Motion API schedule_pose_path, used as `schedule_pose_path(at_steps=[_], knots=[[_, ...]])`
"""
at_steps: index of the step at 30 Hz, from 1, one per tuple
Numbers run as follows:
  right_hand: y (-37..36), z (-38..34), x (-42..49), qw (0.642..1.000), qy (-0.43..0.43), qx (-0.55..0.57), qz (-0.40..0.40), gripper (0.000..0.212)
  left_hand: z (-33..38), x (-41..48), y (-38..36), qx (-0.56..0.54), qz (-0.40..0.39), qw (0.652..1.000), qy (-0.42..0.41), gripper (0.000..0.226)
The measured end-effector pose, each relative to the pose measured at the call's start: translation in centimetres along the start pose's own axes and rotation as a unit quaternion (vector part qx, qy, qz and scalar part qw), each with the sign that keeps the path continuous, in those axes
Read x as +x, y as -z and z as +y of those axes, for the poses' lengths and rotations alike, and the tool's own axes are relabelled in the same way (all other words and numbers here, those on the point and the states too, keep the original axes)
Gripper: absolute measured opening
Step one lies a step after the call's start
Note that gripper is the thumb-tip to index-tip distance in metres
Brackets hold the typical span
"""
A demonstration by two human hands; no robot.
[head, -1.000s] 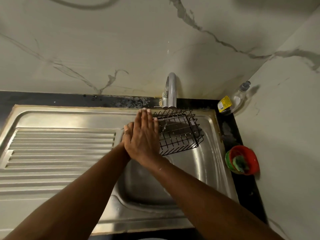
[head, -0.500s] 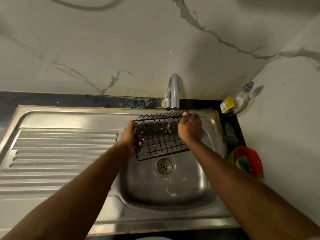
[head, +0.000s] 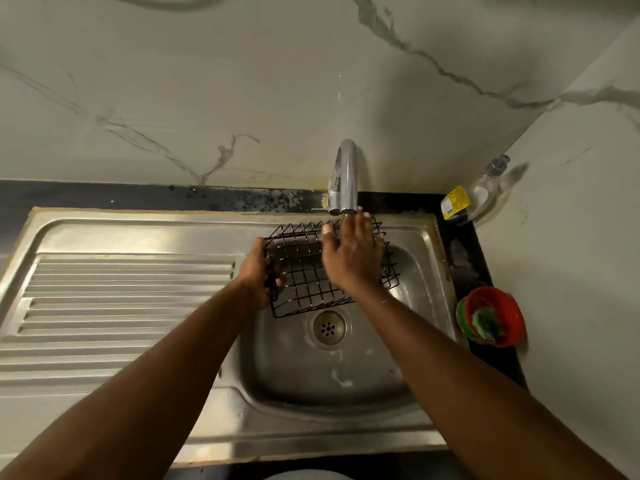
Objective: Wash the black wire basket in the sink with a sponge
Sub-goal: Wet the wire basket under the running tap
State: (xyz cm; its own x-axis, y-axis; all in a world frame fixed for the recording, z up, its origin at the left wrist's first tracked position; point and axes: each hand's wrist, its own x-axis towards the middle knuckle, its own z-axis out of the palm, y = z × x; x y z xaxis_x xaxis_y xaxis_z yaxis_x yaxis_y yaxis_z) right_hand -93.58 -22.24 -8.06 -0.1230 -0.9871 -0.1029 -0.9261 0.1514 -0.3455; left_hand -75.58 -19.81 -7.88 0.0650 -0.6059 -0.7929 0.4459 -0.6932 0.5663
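Note:
The black wire basket [head: 304, 271] hangs over the steel sink [head: 346, 368], just below the tap [head: 346, 174]. My left hand [head: 258, 271] grips its left edge. Flat on the basket's middle and right part lies my right hand [head: 353, 254], fingers spread and reaching up under the spout, with nothing in it. A green sponge [head: 485, 323] lies in a red bowl [head: 516, 313] on the dark counter to the right of the sink. No hand touches the sponge.
A ribbed steel drainboard [head: 121, 306] takes up the left side. A clear soap bottle [head: 474, 195] with a yellow label leans in the back right corner. The sink drain [head: 329, 327] shows below the basket. Marble walls close the back and right.
My right hand left the basket's right rim and now lies flat across its middle. The basket has shifted slightly right under the tap. My left hand keeps its grip.

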Motion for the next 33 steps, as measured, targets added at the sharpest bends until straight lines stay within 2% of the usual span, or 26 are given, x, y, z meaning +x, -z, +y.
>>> schedule_pose_path(at_steps=[2,4,6,7,10,12,15,17,18,19,21,24,27,29,31,33], knots=[[0.6,2.4,1.9,0.997,-0.076,0.01,-0.017,0.083,0.4,-0.2,0.5,0.017,-0.014,1.0,0.004,0.038],[1.9,4.3,2.6,0.986,-0.158,0.036,-0.051,0.097,0.6,0.0,0.9,0.039,-0.025,0.999,0.008,0.038],[3.3,4.6,1.9,0.974,-0.202,0.041,-0.094,0.107,0.7,0.1,0.9,0.049,-0.028,0.998,0.008,0.037],[3.6,4.1,1.4,0.974,-0.202,0.03,-0.094,0.102,0.7,0.1,0.8,0.048,-0.028,0.998,0.006,0.036],[2.7,2.7,0.4,0.975,-0.221,0.02,-0.016,0.093,0.2,0.0,0.3,0.035,-0.016,0.999,0.007,0.034],[0.7,1.2,-0.4,0.984,-0.178,0.022,-0.003,0.097,-0.3,0.1,0.0,0.031,-0.012,0.999,0.013,0.035],[-1.2,-3.6,-3.9,0.999,-0.01,0.026,-0.016,0.086,-0.9,0.4,-0.6,0.061,-0.018,0.998,-0.015,0.03],[-1.4,-6.4,-6.2,0.994,0.105,0.005,-0.023,0.079,-1.7,0.5,-1.1,0.057,-0.055,0.994,-0.072,0.026],[-1.6,-7.1,-6.7,0.988,0.15,-0.02,-0.027,0.076,-1.9,0.4,-1.1,0.03,-0.074,0.994,-0.076,0.031],[-1.5,-7.2,-6.6,0.983,0.178,-0.033,-0.032,0.073,-1.8,0.0,-1.2,0.008,-0.086,0.994,-0.069,0.035],[-1.3,-6.3,-5.2,0.981,0.19,-0.003,-0.036,0.067,-1.2,0.2,-1.1,0.037,-0.083,0.994,-0.053,0.041],[-0.9,-4.2,-3.1,0.977,0.165,0.088,-0.1,0.065,0.1,1.2,-1.0,0.067,-0.04,0.997,0.025,0.055],[-0.5,-0.1,-2.0,0.96,0.084,0.168,-0.207,0.083,0.7,1.6,-0.6,0.074,0.0,0.996,0.053,0.041],[-0.7,2.9,-2.0,0.955,0.039,0.179,-0.234,0.081,0.9,1.6,-0.3,0.062,0.038,0.996,0.055,0.031],[-1.2,4.5,-2.3,0.953,-0.002,0.174,-0.247,0.073,0.6,1.9,-0.1,0.054,0.044,0.995,0.071,0.038],[-1.5,3.9,-2.7,0.946,-0.042,0.174,-0.27,0.076,0.0,2.1,-0.7,0.043,0.055,0.993,0.093,0.043]])
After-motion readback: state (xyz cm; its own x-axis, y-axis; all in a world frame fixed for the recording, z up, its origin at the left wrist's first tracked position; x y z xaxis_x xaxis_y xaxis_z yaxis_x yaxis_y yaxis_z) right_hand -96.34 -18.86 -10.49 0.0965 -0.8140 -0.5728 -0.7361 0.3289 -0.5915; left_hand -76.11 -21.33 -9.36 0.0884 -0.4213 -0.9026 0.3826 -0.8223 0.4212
